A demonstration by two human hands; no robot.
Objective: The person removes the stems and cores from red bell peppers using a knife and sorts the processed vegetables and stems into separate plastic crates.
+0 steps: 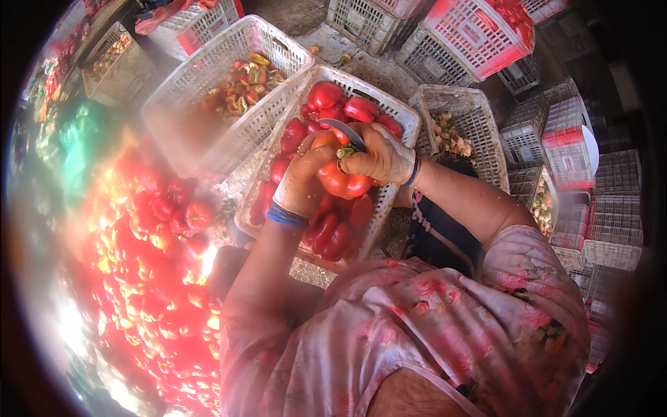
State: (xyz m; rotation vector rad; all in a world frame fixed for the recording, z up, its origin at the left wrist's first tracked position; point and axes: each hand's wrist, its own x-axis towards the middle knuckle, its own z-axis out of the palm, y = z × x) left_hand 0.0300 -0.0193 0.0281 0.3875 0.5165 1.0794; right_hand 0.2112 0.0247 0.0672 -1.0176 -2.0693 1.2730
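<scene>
Orange-red pepper (pixel 345 183) held grn stem (pixel 344 151) up, curved knife (pixel 351 133) nr stem.

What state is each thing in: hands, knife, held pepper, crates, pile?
Left hand: gloved, closed around held pepper
Right hand: gloved, gripping knife
Knife: blade bare, over pepper; contact unclear
Held pepper: stem on
Front crate: holding red peppers
Upper-left crate: part-filled, pepper trimmings
Right crate: part-filled, pale scraps
Pepper pile: loose, blurred by glare

Head fisheye — faces down, near held pepper (pixel 344 182); left seems hazy.
</scene>
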